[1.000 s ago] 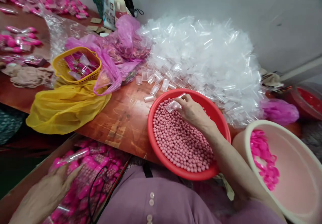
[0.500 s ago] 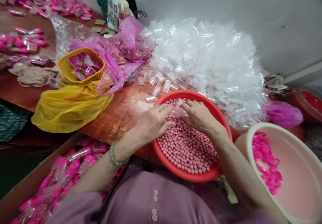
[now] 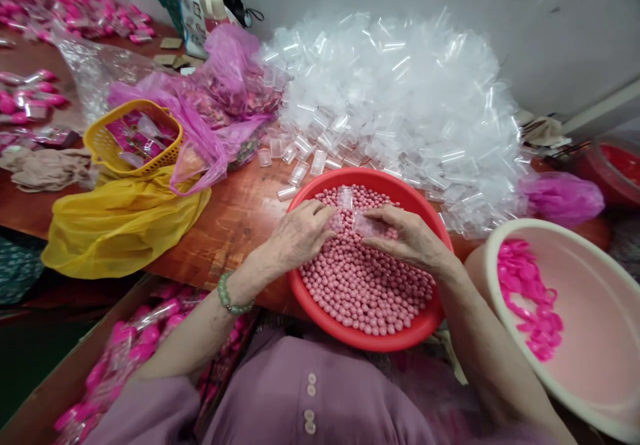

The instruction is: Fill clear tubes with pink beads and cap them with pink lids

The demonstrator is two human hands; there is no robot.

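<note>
Both hands are over a red basin (image 3: 299,278) filled with small pink beads (image 3: 365,291). My right hand (image 3: 413,237) grips a clear plastic tube (image 3: 369,225) between thumb and fingers, low over the beads. Facing it from the left, my left hand (image 3: 305,230) is closed, its fingertips around what looks like another clear tube, partly hidden by the fingers. One more clear piece (image 3: 345,197) lies on the beads just beyond the fingertips. A green bead bracelet (image 3: 231,295) circles my left wrist.
Behind the basin rises a big heap of clear tubes (image 3: 390,91). A cream bucket (image 3: 595,338) with pink plastic parts stands at right. To the left are a yellow basket (image 3: 107,141), a yellow bag (image 3: 125,225) and a box of filled pink-capped tubes (image 3: 125,358).
The view has shifted slightly. My hands have moved a little apart over the beads, and a clear piece now shows lying beyond the fingertips.
</note>
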